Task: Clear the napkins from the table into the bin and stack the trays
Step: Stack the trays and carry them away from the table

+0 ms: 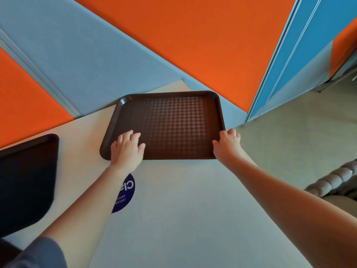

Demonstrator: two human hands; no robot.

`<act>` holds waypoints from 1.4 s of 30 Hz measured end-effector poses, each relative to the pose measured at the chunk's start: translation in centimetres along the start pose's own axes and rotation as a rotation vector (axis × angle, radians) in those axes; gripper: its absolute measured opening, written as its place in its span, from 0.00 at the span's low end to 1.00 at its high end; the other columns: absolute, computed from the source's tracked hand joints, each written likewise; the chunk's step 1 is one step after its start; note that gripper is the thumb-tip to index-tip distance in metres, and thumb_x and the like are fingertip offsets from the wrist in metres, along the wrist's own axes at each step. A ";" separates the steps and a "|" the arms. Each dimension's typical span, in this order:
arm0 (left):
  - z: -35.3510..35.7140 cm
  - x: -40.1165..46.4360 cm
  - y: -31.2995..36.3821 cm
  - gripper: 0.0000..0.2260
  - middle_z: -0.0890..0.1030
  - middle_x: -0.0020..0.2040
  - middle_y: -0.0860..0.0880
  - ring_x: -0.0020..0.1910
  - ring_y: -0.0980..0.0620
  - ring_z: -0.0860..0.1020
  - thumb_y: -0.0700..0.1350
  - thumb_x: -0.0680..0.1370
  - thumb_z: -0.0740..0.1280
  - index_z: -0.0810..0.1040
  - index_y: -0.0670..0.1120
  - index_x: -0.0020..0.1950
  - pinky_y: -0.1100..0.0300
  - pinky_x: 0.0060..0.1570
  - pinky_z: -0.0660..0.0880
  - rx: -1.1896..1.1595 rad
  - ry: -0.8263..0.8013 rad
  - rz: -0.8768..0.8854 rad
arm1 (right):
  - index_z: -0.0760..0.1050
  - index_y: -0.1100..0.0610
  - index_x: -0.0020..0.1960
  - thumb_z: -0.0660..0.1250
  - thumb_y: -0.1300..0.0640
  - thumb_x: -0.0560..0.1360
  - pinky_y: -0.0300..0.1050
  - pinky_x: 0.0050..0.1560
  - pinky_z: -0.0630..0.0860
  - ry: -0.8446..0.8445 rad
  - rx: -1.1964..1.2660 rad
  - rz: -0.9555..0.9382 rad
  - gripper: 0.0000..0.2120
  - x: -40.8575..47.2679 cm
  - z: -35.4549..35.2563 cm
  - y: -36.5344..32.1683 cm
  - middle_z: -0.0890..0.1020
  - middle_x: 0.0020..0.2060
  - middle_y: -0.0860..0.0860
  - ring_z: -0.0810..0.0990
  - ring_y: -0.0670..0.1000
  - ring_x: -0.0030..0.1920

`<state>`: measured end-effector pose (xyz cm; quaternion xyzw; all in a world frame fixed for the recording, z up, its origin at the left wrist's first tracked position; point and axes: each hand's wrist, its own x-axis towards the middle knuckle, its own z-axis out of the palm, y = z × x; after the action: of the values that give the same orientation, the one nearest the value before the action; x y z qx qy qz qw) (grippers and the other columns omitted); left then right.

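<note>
A brown tray [170, 120] with a diamond-patterned floor lies on the pale table [173, 200] at its far corner. My left hand [126, 149] rests on the tray's near left part, fingers lying on its floor and curling slightly. My right hand [227, 145] grips the tray's near right corner, thumb on top of the rim and fingers wrapped past the edge. A second dark tray [27, 182] lies at the table's left side, cut off by the frame edge. No napkin shows in view.
A round dark blue sticker [125, 194] sits on the table under my left forearm. Orange and grey partition panels [173, 45] stand right behind the table. The table's right edge drops to a beige floor, with a padded grey seat [334, 182] at right.
</note>
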<state>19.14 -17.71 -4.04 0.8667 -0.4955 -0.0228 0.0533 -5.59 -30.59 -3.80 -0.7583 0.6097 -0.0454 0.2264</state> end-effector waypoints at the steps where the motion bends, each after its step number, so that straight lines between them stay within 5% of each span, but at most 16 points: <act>1: 0.4 1.0 -0.9 0.20 0.65 0.72 0.45 0.71 0.44 0.62 0.51 0.79 0.58 0.66 0.48 0.70 0.44 0.67 0.63 0.009 -0.003 -0.023 | 0.66 0.64 0.63 0.56 0.55 0.80 0.54 0.64 0.67 0.024 -0.005 0.016 0.16 0.7 0.4 -0.2 0.66 0.62 0.61 0.64 0.60 0.64; 5: 1.9 4.1 -3.6 0.20 0.62 0.74 0.44 0.71 0.43 0.59 0.51 0.79 0.58 0.65 0.48 0.71 0.41 0.66 0.61 0.057 -0.003 -0.110 | 0.64 0.64 0.64 0.59 0.58 0.78 0.51 0.62 0.68 0.093 -0.003 0.101 0.17 2.9 2.2 -1.1 0.65 0.62 0.61 0.65 0.60 0.63; 8: 2.7 5.4 -4.9 0.20 0.58 0.74 0.42 0.71 0.40 0.57 0.49 0.80 0.58 0.63 0.47 0.71 0.39 0.64 0.60 0.039 -0.008 -0.264 | 0.56 0.65 0.70 0.61 0.64 0.75 0.49 0.62 0.69 0.137 -0.053 0.142 0.27 3.7 3.6 -1.0 0.65 0.63 0.62 0.65 0.59 0.63; 13: 3.7 5.5 -5.9 0.22 0.63 0.66 0.34 0.62 0.33 0.64 0.32 0.75 0.60 0.65 0.39 0.68 0.41 0.59 0.66 -0.103 0.038 -0.378 | 0.51 0.64 0.73 0.58 0.70 0.73 0.51 0.61 0.70 0.167 -0.104 0.147 0.31 3.6 4.4 -0.3 0.64 0.63 0.63 0.65 0.61 0.63; 17: 3.7 3.8 -6.0 0.25 0.65 0.64 0.33 0.61 0.33 0.64 0.27 0.73 0.60 0.63 0.39 0.70 0.42 0.58 0.67 -0.169 0.086 -0.393 | 0.54 0.64 0.71 0.58 0.71 0.73 0.52 0.61 0.70 0.155 -0.084 0.177 0.28 2.1 3.8 0.0 0.66 0.61 0.63 0.66 0.61 0.62; 21: 3.4 0.5 -5.5 0.28 0.65 0.66 0.34 0.63 0.35 0.65 0.29 0.74 0.62 0.58 0.38 0.72 0.43 0.60 0.66 -0.233 0.097 -0.531 | 0.54 0.66 0.70 0.59 0.70 0.73 0.51 0.62 0.68 0.133 -0.085 0.188 0.27 -0.2 3.2 1.0 0.66 0.62 0.64 0.67 0.61 0.61; 29: 1.6 -8.2 -4.6 0.18 0.66 0.65 0.35 0.63 0.36 0.65 0.32 0.75 0.61 0.64 0.33 0.65 0.44 0.60 0.66 -0.241 0.045 -0.820 | 0.61 0.69 0.63 0.60 0.71 0.72 0.53 0.59 0.69 0.076 -0.066 0.085 0.20 -5.0 1.4 2.5 0.67 0.59 0.65 0.67 0.63 0.60; 42: 0.8 -24.6 0.4 0.21 0.64 0.66 0.35 0.64 0.36 0.64 0.33 0.76 0.61 0.62 0.35 0.68 0.41 0.60 0.65 -0.273 0.088 -0.990 | 0.62 0.70 0.62 0.60 0.71 0.72 0.52 0.60 0.68 0.015 -0.096 -0.050 0.20 -12.8 -0.8 8.5 0.67 0.60 0.66 0.67 0.64 0.61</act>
<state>6.22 3.19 -5.07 0.9827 -0.0156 -0.0732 0.1694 -16.73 -19.99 -3.84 -0.7829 0.5937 -0.0271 0.1839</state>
